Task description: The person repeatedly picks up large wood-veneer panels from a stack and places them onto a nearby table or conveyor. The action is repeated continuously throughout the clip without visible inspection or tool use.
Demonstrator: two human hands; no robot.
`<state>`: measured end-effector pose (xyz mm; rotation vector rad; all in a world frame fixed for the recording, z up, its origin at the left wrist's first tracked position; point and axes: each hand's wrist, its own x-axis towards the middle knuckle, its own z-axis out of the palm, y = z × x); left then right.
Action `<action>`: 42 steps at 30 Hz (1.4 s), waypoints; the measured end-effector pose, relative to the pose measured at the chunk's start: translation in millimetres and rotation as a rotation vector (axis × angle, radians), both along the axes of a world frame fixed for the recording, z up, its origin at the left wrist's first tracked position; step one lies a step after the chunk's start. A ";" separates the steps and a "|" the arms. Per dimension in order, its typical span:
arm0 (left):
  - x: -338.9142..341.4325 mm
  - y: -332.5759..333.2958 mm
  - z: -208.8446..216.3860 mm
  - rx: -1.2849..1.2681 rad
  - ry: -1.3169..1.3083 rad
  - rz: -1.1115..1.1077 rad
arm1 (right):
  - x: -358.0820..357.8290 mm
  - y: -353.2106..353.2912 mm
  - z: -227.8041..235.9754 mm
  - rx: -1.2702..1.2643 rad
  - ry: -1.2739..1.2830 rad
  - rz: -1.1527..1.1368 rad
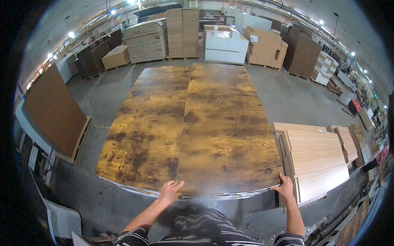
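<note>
The right-hand board (pixel 230 127), a long brown sheet with dark mottling, lies flat on the stack beside a matching board (pixel 150 127); its near edge faces the person. The left hand (pixel 169 190) rests with its fingers spread flat on the near edge, near the seam. The right hand (pixel 285 188) curls its fingers over the near right corner. The sheet looks stiff, heavy and wide, with a smooth face likely to slip; a grip at the edges and corners suits it best. Pale planks (pixel 316 158) are stacked just beside the right edge. Beyond the far edge stand tan cartons (pixel 266 47), white blocks (pixel 225 45) and brown board stacks (pixel 145 41) on the concrete floor (pixel 287 94).
</note>
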<state>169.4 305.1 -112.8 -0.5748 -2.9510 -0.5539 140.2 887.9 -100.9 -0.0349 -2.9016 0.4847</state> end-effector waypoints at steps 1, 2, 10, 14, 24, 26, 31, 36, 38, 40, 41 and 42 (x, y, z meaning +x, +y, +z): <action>-0.7 -0.6 -1.1 -0.007 0.007 -0.005 | -0.5 0.0 -0.4 -0.005 0.020 0.008; -1.1 -0.9 -2.0 -0.015 0.013 -0.010 | -0.3 0.2 -1.1 -0.006 0.029 0.008; -3.5 0.5 2.6 -0.034 0.013 0.001 | -2.4 -1.3 -3.7 -0.061 -0.012 -0.095; -5.1 -0.3 6.5 -0.044 -0.024 -0.032 | 2.8 -5.5 -2.9 -0.183 -0.008 -0.125; -35.1 -12.5 21.5 -0.239 -0.124 -0.266 | 167.7 -150.6 -160.6 -0.594 -0.025 -0.786; -45.2 -17.3 30.2 -0.323 -0.142 -0.356 | 239.0 -204.7 -208.6 -0.578 -0.220 -0.812; -62.6 -23.3 51.3 -0.464 -0.090 -0.600 | 396.3 -353.0 -291.8 -0.616 -0.660 -1.198; -45.6 -2.7 52.5 -0.454 -0.055 -0.902 | 479.2 -500.6 -306.4 -0.796 -0.823 -1.476; -27.6 5.8 49.5 -0.362 -0.212 -1.055 | 481.0 -555.3 -302.4 -0.895 -0.788 -1.566; 3.0 12.0 41.8 -0.338 -0.274 -1.222 | 478.2 -596.6 -300.4 -1.024 -0.698 -1.644; 18.8 14.7 38.0 -0.399 -0.394 -1.292 | 476.6 -617.2 -300.9 -1.009 -0.662 -1.620; 34.8 16.2 34.2 -0.447 -0.412 -1.398 | 473.0 -631.0 -305.3 -0.983 -0.599 -1.673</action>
